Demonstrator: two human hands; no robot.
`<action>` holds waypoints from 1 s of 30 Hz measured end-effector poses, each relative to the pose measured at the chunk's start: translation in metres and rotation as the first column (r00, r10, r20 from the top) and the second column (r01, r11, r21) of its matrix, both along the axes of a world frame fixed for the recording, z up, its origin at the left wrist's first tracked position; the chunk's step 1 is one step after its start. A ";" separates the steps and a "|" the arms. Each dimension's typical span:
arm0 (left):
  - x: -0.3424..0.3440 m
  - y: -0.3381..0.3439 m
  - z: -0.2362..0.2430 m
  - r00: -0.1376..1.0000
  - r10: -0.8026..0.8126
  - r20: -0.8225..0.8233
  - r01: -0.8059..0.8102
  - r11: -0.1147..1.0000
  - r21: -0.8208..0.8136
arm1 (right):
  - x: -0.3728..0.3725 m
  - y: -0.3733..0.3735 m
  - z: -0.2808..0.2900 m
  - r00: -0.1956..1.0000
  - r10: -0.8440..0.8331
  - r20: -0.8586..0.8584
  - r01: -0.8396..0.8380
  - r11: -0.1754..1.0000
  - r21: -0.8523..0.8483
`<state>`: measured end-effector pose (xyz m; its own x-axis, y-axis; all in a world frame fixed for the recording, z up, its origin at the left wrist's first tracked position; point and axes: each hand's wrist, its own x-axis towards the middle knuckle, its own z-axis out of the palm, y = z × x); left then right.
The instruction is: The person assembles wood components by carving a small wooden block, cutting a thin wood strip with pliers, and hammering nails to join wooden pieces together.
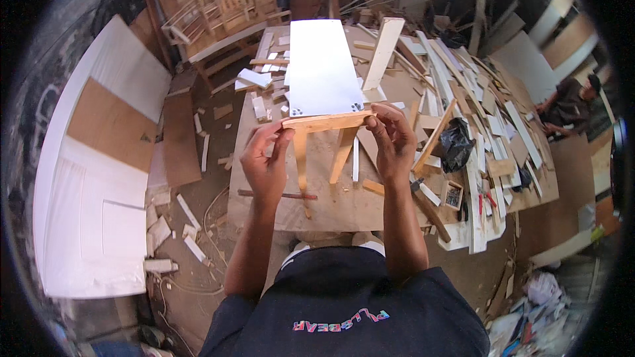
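A white rectangular panel stretches away from me above the worktable, with dark marks at its near corners. Along its near edge runs a bare wooden rail, and two wooden legs reach down below it. My left hand pinches the rail's left end between thumb and fingers. At the opposite end, my right hand grips the rail the same way. Whether the rail is fixed to the panel or only held against it, I cannot tell. A thin dark reddish stick lies below the legs.
Wood offcuts crowd the worktable. On its right are a hammer, a small box of fasteners, red-handled pliers and a black plastic bag. White door-like panels stand left. Another person sits far right.
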<state>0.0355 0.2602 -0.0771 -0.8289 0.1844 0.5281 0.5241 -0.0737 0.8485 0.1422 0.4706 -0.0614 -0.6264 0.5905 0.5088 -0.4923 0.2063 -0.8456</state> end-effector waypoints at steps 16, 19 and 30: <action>-0.040 0.004 -0.019 0.956 -0.289 0.052 0.260 0.916 0.305 | -0.016 -0.022 -0.011 0.999 -0.025 0.022 0.027 0.991 -0.134; -0.044 0.002 -0.015 0.956 -0.293 0.014 0.275 0.911 0.307 | -0.020 -0.023 -0.010 0.998 -0.046 0.040 0.051 0.989 -0.140; -0.050 0.002 -0.008 0.943 -0.326 -0.059 0.331 0.919 0.212 | -0.039 -0.009 -0.009 0.981 0.168 -0.095 -0.173 0.984 -0.047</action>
<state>-0.0144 0.2620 -0.0849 -0.7290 0.3243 0.6029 0.4571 -0.4249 0.7813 0.1030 0.4611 -0.0708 -0.6736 0.5072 0.5376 -0.5910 0.0672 -0.8039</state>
